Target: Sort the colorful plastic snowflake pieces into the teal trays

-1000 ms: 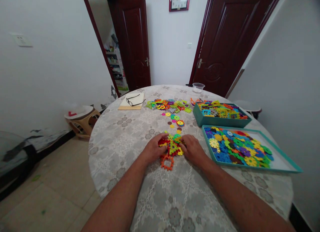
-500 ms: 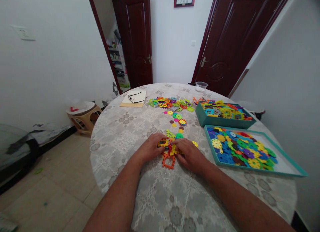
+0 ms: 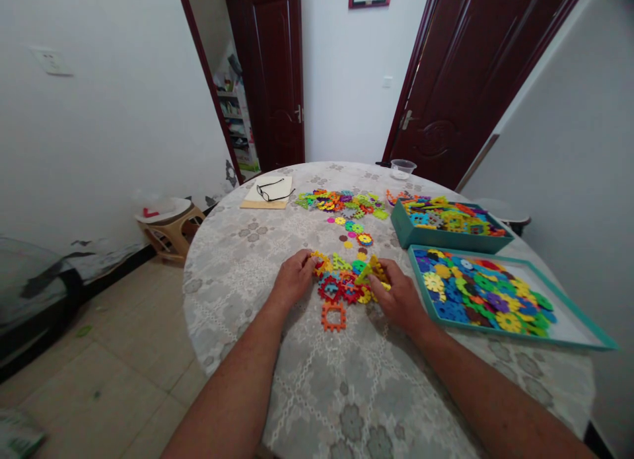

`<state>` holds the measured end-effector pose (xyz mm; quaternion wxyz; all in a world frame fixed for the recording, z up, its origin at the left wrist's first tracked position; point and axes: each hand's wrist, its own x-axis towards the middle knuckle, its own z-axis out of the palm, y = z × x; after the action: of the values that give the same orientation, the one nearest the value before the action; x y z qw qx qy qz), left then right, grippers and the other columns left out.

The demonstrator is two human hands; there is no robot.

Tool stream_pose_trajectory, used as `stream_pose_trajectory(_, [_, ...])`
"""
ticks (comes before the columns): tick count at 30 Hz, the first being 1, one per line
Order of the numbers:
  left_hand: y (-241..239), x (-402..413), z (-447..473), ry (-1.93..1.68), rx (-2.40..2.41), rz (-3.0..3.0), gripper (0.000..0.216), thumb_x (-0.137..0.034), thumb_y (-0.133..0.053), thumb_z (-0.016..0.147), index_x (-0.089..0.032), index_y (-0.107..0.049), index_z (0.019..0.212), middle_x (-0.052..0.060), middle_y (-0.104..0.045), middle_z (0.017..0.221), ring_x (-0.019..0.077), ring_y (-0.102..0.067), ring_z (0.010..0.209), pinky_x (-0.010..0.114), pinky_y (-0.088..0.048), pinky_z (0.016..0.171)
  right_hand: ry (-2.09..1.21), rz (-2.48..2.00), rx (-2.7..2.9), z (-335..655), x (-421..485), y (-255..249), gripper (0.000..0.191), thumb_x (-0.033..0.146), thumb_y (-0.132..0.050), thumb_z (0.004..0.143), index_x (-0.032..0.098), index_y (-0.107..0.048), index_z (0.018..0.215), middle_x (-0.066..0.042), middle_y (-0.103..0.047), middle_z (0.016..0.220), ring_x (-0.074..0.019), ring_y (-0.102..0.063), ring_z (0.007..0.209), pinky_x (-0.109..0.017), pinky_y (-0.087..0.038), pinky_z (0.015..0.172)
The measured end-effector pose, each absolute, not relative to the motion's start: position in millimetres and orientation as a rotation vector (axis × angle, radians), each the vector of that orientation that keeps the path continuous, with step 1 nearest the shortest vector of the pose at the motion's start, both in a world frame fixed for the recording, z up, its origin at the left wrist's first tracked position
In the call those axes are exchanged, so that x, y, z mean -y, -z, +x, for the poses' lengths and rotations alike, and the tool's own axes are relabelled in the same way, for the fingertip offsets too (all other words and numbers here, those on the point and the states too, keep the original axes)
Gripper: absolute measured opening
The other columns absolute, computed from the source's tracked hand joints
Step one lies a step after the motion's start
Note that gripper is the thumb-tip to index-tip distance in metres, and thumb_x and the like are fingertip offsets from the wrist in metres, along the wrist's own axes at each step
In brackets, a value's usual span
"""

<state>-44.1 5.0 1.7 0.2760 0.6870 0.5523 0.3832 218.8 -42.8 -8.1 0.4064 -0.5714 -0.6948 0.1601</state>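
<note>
A cluster of joined plastic gear pieces [image 3: 341, 284] in red, yellow, green and blue lies on the round table [image 3: 297, 386] between my hands. My left hand [image 3: 293, 279] rests at the cluster's left edge, fingers curled against a yellow piece. My right hand [image 3: 399, 299] is at its right edge and pinches a yellow-green piece [image 3: 370, 270] tilted up from the table. An orange square frame piece [image 3: 333, 316] lies loose just in front of the cluster.
A shallow teal lid [image 3: 569, 333] full of gear pieces lies to the right, with a deeper teal box [image 3: 402, 231] behind it. More loose pieces [image 3: 341, 205] lie farther back, beside glasses [image 3: 274, 190] on a notepad and a clear bowl [image 3: 402, 168]. A stool [image 3: 168, 224] stands on the floor at left.
My hands have drawn apart, uncovering the gear cluster. My right hand has lifted a yellow-green piece at the right side. The view has shifted slightly.
</note>
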Motion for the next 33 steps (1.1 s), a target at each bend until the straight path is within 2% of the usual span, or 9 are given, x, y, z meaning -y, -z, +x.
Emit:
stream_pose_trajectory(3, [-1,-6,-44,-1.052,-1.569,1.803,0.025,-0.038,-0.049,0.097,-0.021,-0.062,0.085,0.001,-0.066,0.079,0.0189,-0.059,0.076,0.029,-0.04,0.07,-0.525,-1.436,1.663,220,42,6,0.041,0.042,-0.057,0.096,0.023,-0.059,0.132,-0.007,-0.073,0.109,-0.0228,-0.071,0.09,-0.033,-0.054,0.081])
stream_pose_trajectory(7, [0,-7,-44,-1.044,-1.572,1.785,0.026,-0.041,-0.05,0.095,-0.022,-0.058,0.079,0.0,-0.062,0.075,0.0191,-0.058,0.074,0.03,-0.04,0.068,-0.904,-1.324,1.413,220,39,6,0.051,0.046,-0.057,0.094,0.023,-0.055,0.14,-0.005,-0.074,0.099,-0.0187,-0.071,0.069,-0.031,-0.058,0.067])
stream_pose_trajectory(11, [5,-10,-46,-1.07,-1.498,1.688,0.03,-0.043,-0.05,0.094,-0.021,-0.062,0.078,0.003,-0.066,0.078,0.0197,-0.061,0.076,0.031,-0.045,0.07,-1.241,-1.149,1.091,221,32,10,0.034,0.044,-0.062,0.09,0.023,-0.06,0.116,0.0,-0.07,0.077,-0.0186,-0.069,0.061,-0.03,-0.059,0.057])
stream_pose_trajectory(14, [11,-13,-47,-1.141,-1.435,1.428,0.032,-0.046,-0.051,0.092,-0.02,-0.068,0.085,0.006,-0.071,0.087,0.0201,-0.066,0.08,0.031,-0.051,0.071,-1.394,-1.03,0.847,222,26,12,0.024,0.036,-0.067,0.085,0.024,-0.054,0.101,0.003,-0.067,0.074,-0.0182,-0.069,0.06,-0.03,-0.06,0.054])
stream_pose_trajectory(19, [9,-18,-51,-1.219,-1.296,1.044,0.028,-0.043,-0.063,0.079,-0.017,-0.07,0.088,0.007,-0.074,0.093,0.0181,-0.07,0.08,0.031,-0.056,0.074,-1.477,-1.004,0.772,226,23,11,0.025,0.031,-0.069,0.084,0.025,-0.048,0.095,0.004,-0.064,0.074,-0.0171,-0.07,0.062,-0.031,-0.063,0.057])
stream_pose_trajectory(25, [4,-17,-52,-1.238,-1.284,0.985,0.028,-0.04,-0.064,0.074,-0.015,-0.071,0.085,0.008,-0.075,0.095,0.019,-0.07,0.084,0.029,-0.056,0.074,-1.515,-1.119,0.96,222,29,7,0.025,0.032,-0.074,0.08,0.022,-0.057,0.095,-0.001,-0.07,0.081,-0.0148,-0.07,0.067,-0.028,-0.063,0.066])
stream_pose_trajectory(30, [5,-16,-52,-1.123,-1.407,1.254,0.03,-0.044,-0.063,0.079,-0.016,-0.075,0.082,0.008,-0.073,0.077,0.0204,-0.066,0.071,0.029,-0.05,0.063,-1.545,-1.21,1.147,222,28,7,0.03,0.037,-0.072,0.08,0.023,-0.055,0.101,0.001,-0.07,0.076,-0.0161,-0.069,0.065,-0.03,-0.061,0.065])
stream_pose_trajectory(33, [5,-17,-53,-1.105,-1.439,1.363,0.031,-0.047,-0.062,0.081,-0.018,-0.073,0.076,0.004,-0.067,0.065,0.0182,-0.059,0.062,0.028,-0.045,0.059,-1.427,-1.269,1.304,221,27,6,0.024,0.039,-0.067,0.084,0.022,-0.055,0.098,0.002,-0.07,0.074,-0.0151,-0.068,0.065,-0.027,-0.057,0.063])
